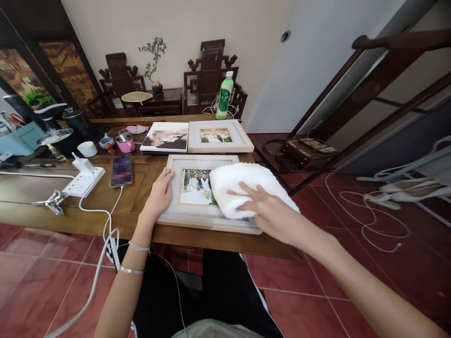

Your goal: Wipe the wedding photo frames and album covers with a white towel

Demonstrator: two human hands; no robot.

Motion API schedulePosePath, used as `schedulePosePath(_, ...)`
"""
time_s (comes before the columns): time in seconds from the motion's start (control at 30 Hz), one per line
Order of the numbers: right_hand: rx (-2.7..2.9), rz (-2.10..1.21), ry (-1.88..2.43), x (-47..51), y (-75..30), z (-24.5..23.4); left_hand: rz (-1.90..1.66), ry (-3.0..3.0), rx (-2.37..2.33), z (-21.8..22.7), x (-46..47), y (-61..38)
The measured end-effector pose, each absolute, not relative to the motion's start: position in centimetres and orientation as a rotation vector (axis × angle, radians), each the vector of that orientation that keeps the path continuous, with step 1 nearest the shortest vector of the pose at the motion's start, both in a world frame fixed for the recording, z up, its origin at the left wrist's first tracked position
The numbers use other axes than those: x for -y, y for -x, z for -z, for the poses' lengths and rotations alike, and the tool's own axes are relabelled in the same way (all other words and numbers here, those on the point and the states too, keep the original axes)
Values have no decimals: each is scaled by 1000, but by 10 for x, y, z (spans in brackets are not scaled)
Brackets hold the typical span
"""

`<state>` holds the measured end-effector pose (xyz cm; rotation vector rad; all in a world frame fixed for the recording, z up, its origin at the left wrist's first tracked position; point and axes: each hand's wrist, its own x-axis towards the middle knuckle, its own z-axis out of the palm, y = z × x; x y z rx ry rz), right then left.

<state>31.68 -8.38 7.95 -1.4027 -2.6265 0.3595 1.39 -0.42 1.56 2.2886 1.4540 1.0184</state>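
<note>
A light wooden picture frame (pixel 197 222) with a wedding photo (pixel 195 187) inside a pale mat lies flat near the table's front edge. My left hand (pixel 161 192) grips the frame's left side, its fingers together along the edge. Bunched over the frame's right half is a thick white towel (pixel 248 178), which hides part of the photo. My right hand (pixel 269 209) presses on the towel, its fingers partly spread and sunk into the pile. Just behind lies another framed photo (pixel 214 136), beside a photo panel or album (pixel 167 136).
On the wooden table (pixel 141 211) are a green drink bottle (pixel 224 96), a phone (pixel 121 171) on a cable, a power strip (pixel 84 178), a pink cup (pixel 125 142) and a white cup (pixel 87 149). White cables hang over the front edge at left. A dark wooden chair (pixel 306 152) stands at right.
</note>
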Motion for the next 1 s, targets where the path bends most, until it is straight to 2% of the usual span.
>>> schedulePosePath(0.23,2772,-626,1402,151,-300,-100,-999,-2317,-1480,-16,4,-14)
schedulePosePath(0.53,2744,-419,1282,155,-244,-69,-983,-2320,-1453,-17,5,-12)
schedulePosePath(0.8,2652,-454,1387,157,-298,-78,-956,-2346,-1424,-16,4,-10)
schedulePosePath(1.0,2539,-354,1543,123,-320,-73,-910,-2345,-1439,-18,5,-11)
